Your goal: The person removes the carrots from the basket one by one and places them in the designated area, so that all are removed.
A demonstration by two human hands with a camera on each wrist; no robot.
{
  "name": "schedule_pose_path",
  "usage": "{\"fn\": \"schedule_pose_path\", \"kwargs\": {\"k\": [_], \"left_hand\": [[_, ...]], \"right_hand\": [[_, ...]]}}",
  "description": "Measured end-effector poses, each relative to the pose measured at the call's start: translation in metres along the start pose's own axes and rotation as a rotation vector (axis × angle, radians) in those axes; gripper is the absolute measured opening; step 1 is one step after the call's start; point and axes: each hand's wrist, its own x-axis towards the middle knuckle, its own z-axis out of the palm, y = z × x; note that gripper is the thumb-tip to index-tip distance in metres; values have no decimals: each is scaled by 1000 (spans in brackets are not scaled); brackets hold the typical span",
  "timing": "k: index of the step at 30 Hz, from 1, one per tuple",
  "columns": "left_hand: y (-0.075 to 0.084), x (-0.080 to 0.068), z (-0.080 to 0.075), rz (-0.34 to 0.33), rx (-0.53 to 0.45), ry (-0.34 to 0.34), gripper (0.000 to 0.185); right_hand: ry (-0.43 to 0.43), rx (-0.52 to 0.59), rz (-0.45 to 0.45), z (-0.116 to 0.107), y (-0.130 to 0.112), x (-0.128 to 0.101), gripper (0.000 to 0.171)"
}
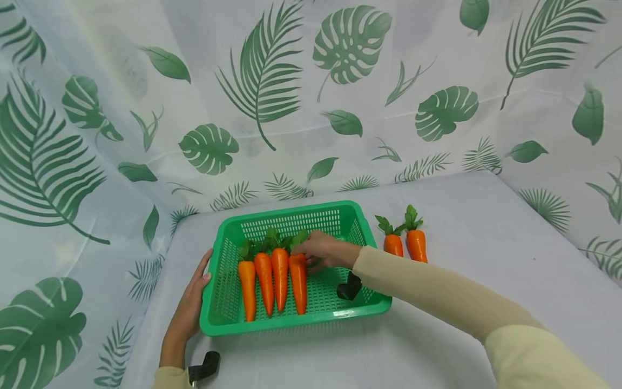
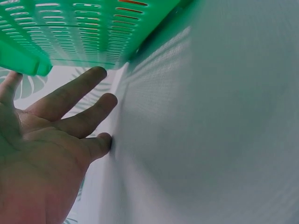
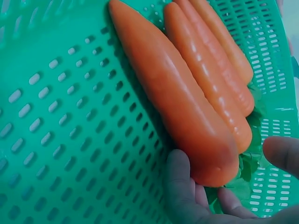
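Note:
A green plastic basket (image 1: 291,208) stands on the white table and holds several orange carrots side by side, leaves pointing away from me. My right hand (image 1: 318,249) reaches into it, fingers curled round the thick leafy end of the rightmost carrot (image 1: 298,286). In the right wrist view that carrot (image 3: 177,98) lies on the basket floor (image 3: 70,140) with my fingers (image 3: 180,177) against its end and the thumb (image 3: 282,154) a little apart. My left hand (image 1: 191,297) lies flat with straight fingers against the basket's left wall. The left wrist view shows the fingers (image 2: 70,98) under the rim (image 2: 23,60).
Two more carrots (image 1: 393,244) (image 1: 417,244) lie on the table just right of the basket. A leaf-printed white cloth (image 1: 272,81) hangs behind and at both sides. Bare table (image 1: 486,259) stretches to the right and in front.

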Motion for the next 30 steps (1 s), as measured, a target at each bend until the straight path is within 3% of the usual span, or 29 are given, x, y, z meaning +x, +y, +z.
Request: {"fn": "schedule_pose_path", "kwargs": {"k": [6, 13, 17, 22, 30], "left_hand": [[2, 1, 0, -1, -9, -4, 59], [2, 0, 1, 2, -5, -5, 58], [2, 0, 2, 6, -6, -8, 58], [2, 0, 2, 4, -3, -9, 58], [3, 0, 2, 1, -1, -5, 58]], "right_hand": [[-4, 29, -12, 5, 1, 1, 33], [28, 39, -7, 9, 2, 1, 24], [44, 56, 3, 11, 3, 3, 51], [67, 76, 2, 12, 4, 5, 63], [105, 77, -15, 15, 5, 6, 56]]}}
